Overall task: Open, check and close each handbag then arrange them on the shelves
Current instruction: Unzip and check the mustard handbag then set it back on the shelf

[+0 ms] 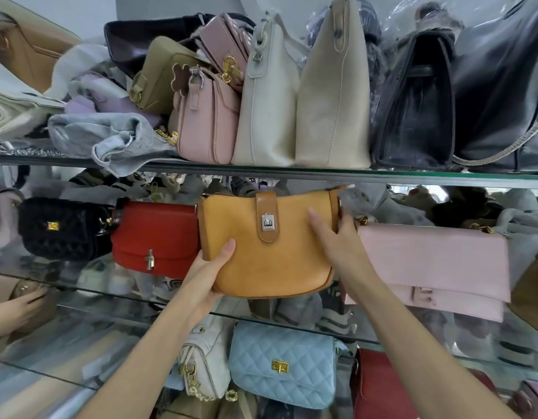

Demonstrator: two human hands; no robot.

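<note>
Now: left hand grips mustard bag | right hand grips its right side

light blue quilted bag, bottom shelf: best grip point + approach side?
Judging from this view, take the light blue quilted bag by its top edge, coming from the front and above. It stands upright facing out, a cream bag close on its left and a dark red bag on its right, so the sides offer little finger room. Avoid the gold clasp.
</note>
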